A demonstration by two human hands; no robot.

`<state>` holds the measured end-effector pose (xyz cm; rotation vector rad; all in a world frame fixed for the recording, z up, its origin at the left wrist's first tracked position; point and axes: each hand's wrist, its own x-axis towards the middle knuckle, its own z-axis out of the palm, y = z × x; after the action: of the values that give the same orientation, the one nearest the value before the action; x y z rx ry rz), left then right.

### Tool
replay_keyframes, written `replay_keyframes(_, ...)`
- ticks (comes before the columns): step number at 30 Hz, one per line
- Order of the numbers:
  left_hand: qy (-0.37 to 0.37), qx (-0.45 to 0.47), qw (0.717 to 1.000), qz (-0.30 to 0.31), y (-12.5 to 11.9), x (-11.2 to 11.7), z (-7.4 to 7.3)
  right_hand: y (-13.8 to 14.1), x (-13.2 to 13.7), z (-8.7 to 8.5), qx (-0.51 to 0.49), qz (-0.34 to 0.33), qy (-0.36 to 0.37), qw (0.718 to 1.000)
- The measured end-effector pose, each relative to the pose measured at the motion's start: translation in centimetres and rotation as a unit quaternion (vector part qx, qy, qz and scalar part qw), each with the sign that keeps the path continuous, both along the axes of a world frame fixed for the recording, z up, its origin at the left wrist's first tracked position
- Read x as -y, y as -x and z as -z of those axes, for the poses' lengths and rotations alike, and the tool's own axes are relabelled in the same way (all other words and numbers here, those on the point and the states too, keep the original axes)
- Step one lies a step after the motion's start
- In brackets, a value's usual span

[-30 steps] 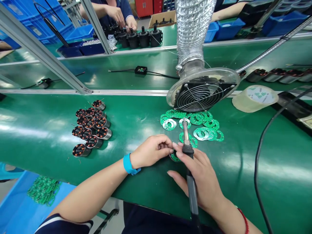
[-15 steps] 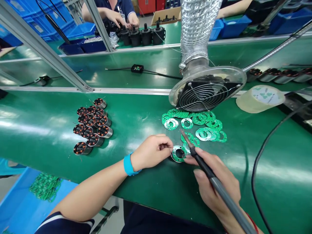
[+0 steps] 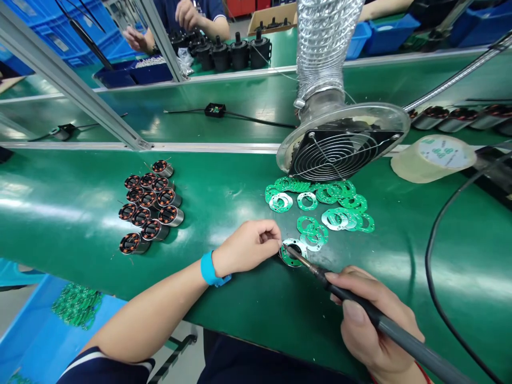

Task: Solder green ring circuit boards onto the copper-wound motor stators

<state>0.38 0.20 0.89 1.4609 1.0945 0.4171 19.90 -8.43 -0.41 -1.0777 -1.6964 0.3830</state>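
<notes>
While the right hand (image 3: 380, 309) grips a soldering iron (image 3: 412, 338), the left hand (image 3: 250, 248) meets a ring board (image 3: 290, 260)

If the ring board is taken as the centre of a dial, it lies flat on the green workbench (image 3: 220, 197), with the left hand at nine o'clock and the right hand at four; the thumb and fingers of the right hand are wrapped around the iron's handle, its shaft slanting across the board so that the tip reaches the ten o'clock side, though whether it touches I cannot tell; the left thumb and fingertips are drawn together right at the board's nine o'clock edge, and I cannot tell whether they pinch anything.

Loose ring boards (image 3: 312, 246) begin just beside it at one o'clock, some overlapping; more spread outward between twelve and two; a caged fan (image 3: 332, 157) on a silver duct (image 3: 326, 48) hangs beyond them at one o'clock; a translucent roll (image 3: 416, 165) stands at two, and a black cable (image 3: 430, 250) curves down past three.

Between nine and ten, well apart, wound metal cylinders (image 3: 148, 198) stand in a cluster; between eight and nine a blue bin (image 3: 36, 330) holds green boards (image 3: 78, 305); far off at eleven a co-worker's hands (image 3: 188, 15) are raised near black housings (image 3: 239, 53).
</notes>
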Motion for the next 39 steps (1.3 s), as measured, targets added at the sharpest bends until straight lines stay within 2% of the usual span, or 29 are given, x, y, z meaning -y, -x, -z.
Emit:
replay_keyframes(7, -0.108, -0.04, 0.993, 0.001, -0.3, 0.5, -0.1, -0.2, -0.1, -0.1, -0.008, -0.045, 0.003, 0.999)
replay_keyframes(12, -0.137, -0.045, 0.989, 0.011, -0.3, 0.4, -0.1, 0.1, -0.1, 0.6, -0.011, -0.022, 0.022, 0.999)
replay_keyframes(15, -0.15, -0.04, 0.988, 0.014, -0.3, 0.5, 0.1, 0.8, -0.9, 0.9, 0.073, -0.011, 0.047, 0.996)
replay_keyframes(18, -0.162, -0.035, 0.986, 0.014, -0.2, 0.5, 0.2, 1.3, -1.8, 1.1, 0.179, -0.055, 0.061, 0.98)
replay_keyframes(21, -0.144, -0.046, 0.988, 0.025, 0.1, 0.5, 0.1, 1.1, -2.3, 1.3, 0.189, -0.075, 0.084, 0.976)
replay_keyframes(23, -0.136, -0.064, 0.986, 0.068, 0.5, 0.4, 0.0, 0.8, -2.3, 1.4, 0.184, -0.065, 0.099, 0.976)
replay_keyframes(26, -0.168, -0.082, 0.973, 0.137, 1.0, 0.2, -0.2, 0.5, -2.3, 1.4, 0.198, -0.046, 0.084, 0.975)
replay_keyframes(29, -0.194, -0.052, 0.973, 0.114, 1.0, 0.2, -0.4, 0.8, -2.3, 1.4, 0.233, -0.011, 0.041, 0.971)
replay_keyframes(33, -0.133, 0.024, 0.989, 0.054, 0.2, 0.5, -0.2, 1.3, -2.2, 1.4, 0.254, 0.016, -0.001, 0.967)
replay_keyframes(39, -0.045, 0.049, 0.998, 0.013, -0.5, 1.0, 0.2, 1.5, -1.4, 0.6, 0.229, -0.008, -0.042, 0.972)
